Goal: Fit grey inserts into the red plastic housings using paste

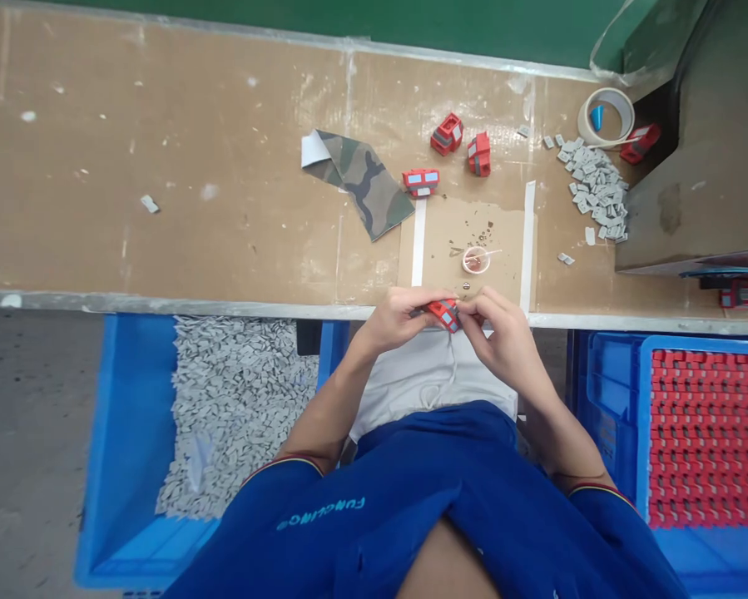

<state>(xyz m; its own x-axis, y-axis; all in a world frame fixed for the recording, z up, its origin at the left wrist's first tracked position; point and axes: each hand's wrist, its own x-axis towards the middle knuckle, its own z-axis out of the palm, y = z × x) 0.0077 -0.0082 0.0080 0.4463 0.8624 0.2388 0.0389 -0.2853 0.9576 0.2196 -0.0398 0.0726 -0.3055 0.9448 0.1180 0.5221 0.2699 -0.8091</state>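
Note:
A small red toy vehicle body [444,314] with grey and pale panels is held at the table's front edge, above my lap. My left hand [404,318] grips it from the left, fingers over its top. On its right side, the fingers of my right hand [493,323] are pinched together against it; whatever they hold, if anything, is too small to make out. Just beyond my hands stands a small round cup [476,259] with reddish content and a thin stick across it. Dark crumbs and a tiny part [466,285] lie around the cup.
Three more red vehicle bodies [447,135] and a camouflage cloth [370,183] lie farther back. To the right are a tape roll [629,112] and a pile of small grey parts [600,190]. Blue bins [130,433] flank me, holding grey parts left and red parts [710,441] right.

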